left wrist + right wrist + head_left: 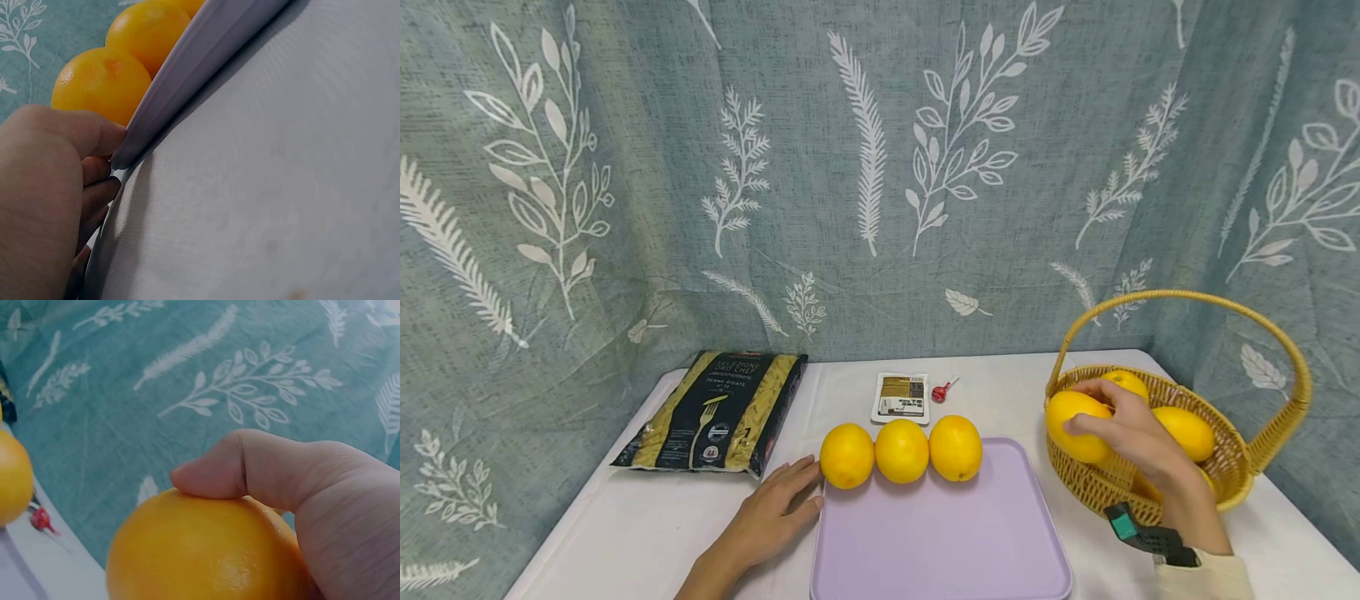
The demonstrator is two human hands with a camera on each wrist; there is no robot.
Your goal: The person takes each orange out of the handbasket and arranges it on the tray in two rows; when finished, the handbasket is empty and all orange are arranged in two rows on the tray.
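My right hand (1131, 425) grips an orange (1078, 427) at the left rim of a wicker basket (1082, 492). In the right wrist view the thumb lies over that orange (206, 550). More oranges (1186, 432) sit inside the basket, partly hidden by the hand. Three oranges (902, 451) stand in a row along the far edge of a lilac tray (940, 533). My left hand (771, 517) rests at the tray's left edge, beside the leftmost orange (847, 456). Its thumb (103, 134) touches the tray rim in the left wrist view, with the fingers loosely extended.
A bag of penne pasta (715, 412) lies at the back left of the white table (647, 525). Behind the orange row are a small flat packet (901, 397) and a red lollipop (940, 392). The basket's tall handle (1187, 296) arches up on the right.
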